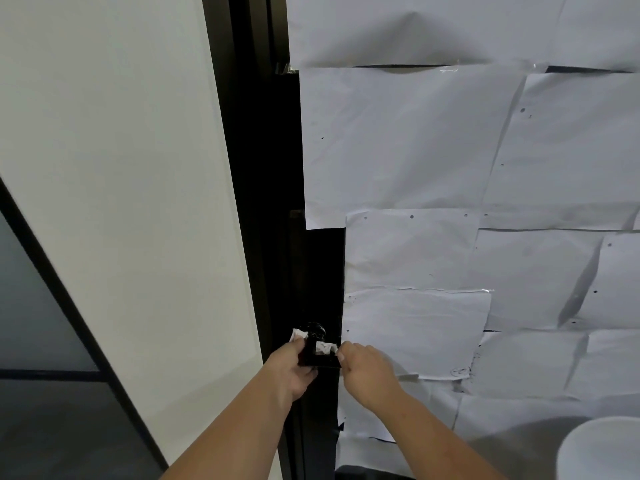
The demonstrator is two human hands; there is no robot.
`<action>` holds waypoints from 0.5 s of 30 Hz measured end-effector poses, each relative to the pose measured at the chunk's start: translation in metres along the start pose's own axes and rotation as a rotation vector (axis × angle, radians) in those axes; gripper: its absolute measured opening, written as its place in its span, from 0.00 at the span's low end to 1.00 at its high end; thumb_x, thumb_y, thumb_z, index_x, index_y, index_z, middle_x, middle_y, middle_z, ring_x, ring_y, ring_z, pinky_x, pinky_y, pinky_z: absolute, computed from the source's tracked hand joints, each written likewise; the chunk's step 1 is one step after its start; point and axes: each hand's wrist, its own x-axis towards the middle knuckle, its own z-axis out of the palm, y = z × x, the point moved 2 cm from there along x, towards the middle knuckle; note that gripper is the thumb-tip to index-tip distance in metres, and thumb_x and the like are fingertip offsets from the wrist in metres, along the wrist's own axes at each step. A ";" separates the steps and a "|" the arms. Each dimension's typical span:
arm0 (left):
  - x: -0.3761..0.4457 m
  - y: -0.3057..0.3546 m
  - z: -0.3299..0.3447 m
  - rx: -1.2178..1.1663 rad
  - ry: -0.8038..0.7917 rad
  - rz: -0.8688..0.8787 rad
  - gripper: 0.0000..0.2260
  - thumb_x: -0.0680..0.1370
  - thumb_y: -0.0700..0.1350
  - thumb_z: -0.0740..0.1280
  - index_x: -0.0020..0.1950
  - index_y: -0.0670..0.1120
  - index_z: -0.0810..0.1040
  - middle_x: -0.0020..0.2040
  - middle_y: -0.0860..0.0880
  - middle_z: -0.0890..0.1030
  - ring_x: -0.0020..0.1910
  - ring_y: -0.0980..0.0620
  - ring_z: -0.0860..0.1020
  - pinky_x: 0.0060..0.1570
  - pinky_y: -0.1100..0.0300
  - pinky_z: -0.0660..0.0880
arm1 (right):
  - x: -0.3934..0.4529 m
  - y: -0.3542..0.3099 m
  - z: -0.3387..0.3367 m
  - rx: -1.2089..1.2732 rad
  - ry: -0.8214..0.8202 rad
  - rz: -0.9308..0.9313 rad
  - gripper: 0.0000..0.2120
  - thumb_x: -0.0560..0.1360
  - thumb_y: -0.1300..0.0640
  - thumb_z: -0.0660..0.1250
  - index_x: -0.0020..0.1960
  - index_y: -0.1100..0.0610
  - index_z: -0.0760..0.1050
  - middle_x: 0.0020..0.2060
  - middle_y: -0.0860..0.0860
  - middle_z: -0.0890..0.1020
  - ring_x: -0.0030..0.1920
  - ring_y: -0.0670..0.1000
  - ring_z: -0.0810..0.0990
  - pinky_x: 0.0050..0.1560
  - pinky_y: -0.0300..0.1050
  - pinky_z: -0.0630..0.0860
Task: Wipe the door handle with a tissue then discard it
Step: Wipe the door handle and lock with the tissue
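Where the pale wall [114,168] gives way to the dark door frame [256,202], the door handle [314,332] is seen low in the scene, black and glossy against a black plate. The left hand [291,370] is closed at the handle's left side, and a crumpled end of the tissue [298,336] is pinched in its fingers. The tissue is passed behind or around the neck of the handle, and its other end shows white at the right, where it is pinched by the fingertips of the right hand [365,367]. Both hands are thus shut on the one tissue, one at each end, with the handle between them.

Further right, the door [450,168] is covered with overlapping sheets of paper [415,327], and a white rounded object [602,448], perhaps a bin, is partly seen at the near right corner.

The tissue is judged to be very light, soft and easily torn, so it is best held by its bunched ends, as now, and drawn with gentle tension only. The handle is judged to be hard, smooth and slippery, so little resistance is expected. The wiping step appears to be in hand; discarding is not yet done.
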 end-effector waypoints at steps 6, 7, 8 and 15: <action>0.003 0.001 -0.004 -0.085 0.011 -0.033 0.12 0.80 0.40 0.63 0.61 0.36 0.75 0.46 0.38 0.81 0.43 0.44 0.80 0.53 0.48 0.76 | 0.000 0.000 0.000 -0.009 -0.022 0.013 0.07 0.79 0.57 0.53 0.50 0.54 0.70 0.45 0.52 0.78 0.41 0.51 0.66 0.39 0.48 0.65; 0.003 0.002 -0.003 -0.097 0.015 -0.040 0.11 0.80 0.39 0.64 0.60 0.36 0.75 0.45 0.38 0.80 0.42 0.45 0.80 0.50 0.47 0.77 | 0.000 0.000 0.000 -0.011 -0.019 0.011 0.07 0.79 0.57 0.53 0.51 0.54 0.70 0.46 0.52 0.78 0.41 0.51 0.67 0.40 0.48 0.65; 0.003 0.002 -0.002 -0.111 0.022 -0.043 0.11 0.80 0.38 0.64 0.60 0.36 0.75 0.45 0.37 0.80 0.41 0.45 0.80 0.48 0.46 0.77 | 0.000 0.000 0.000 -0.013 -0.015 0.007 0.08 0.79 0.56 0.52 0.51 0.54 0.70 0.46 0.52 0.78 0.41 0.52 0.68 0.40 0.48 0.66; 0.002 0.001 0.001 -0.283 -0.023 -0.048 0.10 0.81 0.41 0.60 0.57 0.36 0.74 0.50 0.36 0.78 0.43 0.41 0.79 0.61 0.44 0.74 | 0.000 0.002 0.001 -0.011 -0.012 -0.015 0.10 0.81 0.53 0.51 0.52 0.55 0.70 0.47 0.52 0.78 0.46 0.55 0.72 0.42 0.49 0.66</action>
